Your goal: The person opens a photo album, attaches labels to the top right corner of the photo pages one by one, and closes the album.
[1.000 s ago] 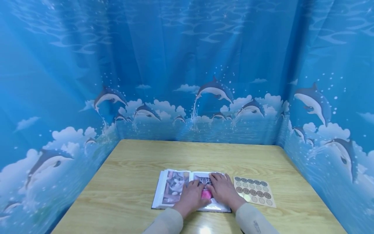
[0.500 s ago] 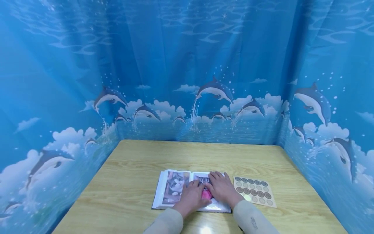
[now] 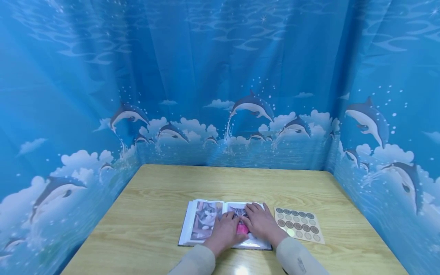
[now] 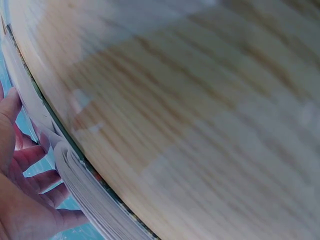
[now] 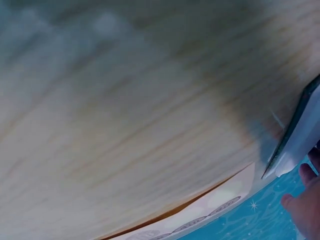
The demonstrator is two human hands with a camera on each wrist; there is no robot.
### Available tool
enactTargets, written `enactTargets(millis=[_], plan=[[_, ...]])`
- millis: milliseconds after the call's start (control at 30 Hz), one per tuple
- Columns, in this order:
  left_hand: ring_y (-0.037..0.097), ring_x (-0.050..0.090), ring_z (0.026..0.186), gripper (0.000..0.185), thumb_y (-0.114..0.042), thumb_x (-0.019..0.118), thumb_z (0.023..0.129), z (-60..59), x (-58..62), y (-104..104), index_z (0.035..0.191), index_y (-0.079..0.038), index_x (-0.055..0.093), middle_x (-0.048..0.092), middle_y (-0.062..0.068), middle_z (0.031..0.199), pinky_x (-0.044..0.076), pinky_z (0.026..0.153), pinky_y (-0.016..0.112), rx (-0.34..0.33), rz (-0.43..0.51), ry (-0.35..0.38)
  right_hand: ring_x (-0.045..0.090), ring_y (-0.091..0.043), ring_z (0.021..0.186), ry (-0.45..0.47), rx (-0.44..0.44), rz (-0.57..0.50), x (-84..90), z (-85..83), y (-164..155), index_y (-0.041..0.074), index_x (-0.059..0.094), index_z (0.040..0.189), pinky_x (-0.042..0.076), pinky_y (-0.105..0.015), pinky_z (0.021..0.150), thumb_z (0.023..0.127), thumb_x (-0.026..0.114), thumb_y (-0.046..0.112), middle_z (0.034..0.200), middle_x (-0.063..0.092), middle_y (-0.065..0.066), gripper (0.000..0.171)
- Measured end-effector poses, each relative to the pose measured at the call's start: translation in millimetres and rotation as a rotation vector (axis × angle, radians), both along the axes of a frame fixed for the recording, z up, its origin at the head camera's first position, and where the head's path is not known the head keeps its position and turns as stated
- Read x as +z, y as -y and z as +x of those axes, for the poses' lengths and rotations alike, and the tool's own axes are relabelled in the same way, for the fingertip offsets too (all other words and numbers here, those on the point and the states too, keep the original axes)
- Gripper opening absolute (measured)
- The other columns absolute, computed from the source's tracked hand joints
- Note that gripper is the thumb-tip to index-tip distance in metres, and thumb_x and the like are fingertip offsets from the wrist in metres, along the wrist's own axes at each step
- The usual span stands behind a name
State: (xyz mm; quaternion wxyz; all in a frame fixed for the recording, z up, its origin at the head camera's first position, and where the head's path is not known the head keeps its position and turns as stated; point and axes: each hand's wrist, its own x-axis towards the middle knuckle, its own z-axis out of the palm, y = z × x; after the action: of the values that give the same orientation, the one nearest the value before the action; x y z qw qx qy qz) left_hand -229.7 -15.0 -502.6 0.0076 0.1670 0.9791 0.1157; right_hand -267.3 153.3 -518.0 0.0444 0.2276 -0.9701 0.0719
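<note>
An open photo album point(image 3: 203, 223) with cat pictures lies near the table's front edge. My left hand point(image 3: 225, 229) rests flat across its middle, fingers straight on the right page. My right hand point(image 3: 261, 223) lies flat beside it on the same page. A pink patch point(image 3: 242, 228) of the picture shows between the two hands. In the left wrist view my left hand point(image 4: 22, 195) lies against the album's page edges point(image 4: 85, 195). In the right wrist view, fingertips of the right hand point(image 5: 305, 202) show beside the album's corner point(image 5: 295, 145).
A sheet of round brown stickers point(image 3: 299, 224) lies just right of the album, also seen as the sticker sheet point(image 5: 200, 220) in the right wrist view. The wooden table point(image 3: 220, 183) is walled on three sides by a blue dolphin curtain point(image 3: 220, 95).
</note>
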Motion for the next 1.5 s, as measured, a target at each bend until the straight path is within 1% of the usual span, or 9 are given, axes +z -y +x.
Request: enactTargets(millis=[233,400,567,700,1067,1367,1500], plan=[[0.036,0.044,0.134,0.078,-0.06,0.072,0.081,-2.1,-4.0,1.1,0.14,-0.013,0.056,0.047,0.015,0.147,0.032,0.108,0.066,0.001,0.002,-0.009,0.04,-0.035,0.138,-0.01,0.001,-0.024,2.9,2.7,-3.7,0.004,0.05,0.143,0.018,-0.063,0.115,0.104,0.041,0.045,0.145,0.05,-0.014,0.057],[0.036,0.045,0.133,0.077,-0.06,0.072,0.081,-2.1,-3.4,1.3,0.14,-0.012,0.056,0.048,0.015,0.146,0.033,0.108,0.065,-0.003,-0.002,-0.019,0.041,-0.036,0.137,-0.02,0.001,-0.014,2.4,3.1,-7.3,0.004,0.051,0.142,0.019,-0.064,0.115,0.104,0.043,0.043,0.144,0.051,-0.014,0.055],[0.035,0.045,0.133,0.078,-0.06,0.072,0.081,-1.2,-2.1,1.5,0.14,-0.012,0.056,0.048,0.015,0.147,0.033,0.108,0.064,-0.002,0.001,-0.014,0.039,-0.035,0.138,-0.022,-0.002,0.003,0.1,2.8,-9.0,0.005,0.049,0.144,0.019,-0.063,0.115,0.105,0.04,0.044,0.146,0.049,-0.013,0.056],[0.035,0.044,0.134,0.078,-0.06,0.071,0.081,-0.6,-0.5,1.3,0.141,-0.013,0.055,0.047,0.015,0.147,0.032,0.108,0.064,0.002,-0.001,-0.007,0.038,-0.034,0.139,-0.015,-0.005,0.001,-1.3,2.3,-9.4,0.005,0.048,0.145,0.018,-0.063,0.115,0.105,0.04,0.044,0.147,0.048,-0.013,0.056],[0.035,0.043,0.134,0.077,-0.06,0.071,0.081,-1.0,-2.0,0.5,0.14,-0.013,0.056,0.047,0.015,0.148,0.032,0.109,0.064,0.001,0.001,-0.005,0.038,-0.035,0.139,-0.022,-0.012,-0.014,-2.2,-2.9,-9.7,0.005,0.05,0.144,0.019,-0.062,0.115,0.105,0.042,0.043,0.146,0.048,-0.013,0.055],[0.036,0.042,0.135,0.078,-0.06,0.07,0.081,0.4,0.6,0.5,0.143,-0.015,0.054,0.045,0.015,0.149,0.03,0.11,0.064,0.002,0.009,0.01,0.039,-0.035,0.138,-0.01,-0.023,-0.027,1.4,-6.2,-5.3,0.005,0.052,0.141,0.02,-0.061,0.116,0.104,0.039,0.05,0.145,0.049,-0.016,0.06],[0.036,0.041,0.136,0.079,-0.06,0.07,0.082,1.2,1.8,-0.1,0.143,-0.013,0.054,0.045,0.015,0.149,0.029,0.111,0.063,0.003,0.005,0.018,0.039,-0.035,0.138,0.002,-0.019,-0.042,1.6,-7.8,-4.0,0.004,0.052,0.14,0.02,-0.06,0.116,0.103,0.037,0.054,0.145,0.048,-0.017,0.065]])
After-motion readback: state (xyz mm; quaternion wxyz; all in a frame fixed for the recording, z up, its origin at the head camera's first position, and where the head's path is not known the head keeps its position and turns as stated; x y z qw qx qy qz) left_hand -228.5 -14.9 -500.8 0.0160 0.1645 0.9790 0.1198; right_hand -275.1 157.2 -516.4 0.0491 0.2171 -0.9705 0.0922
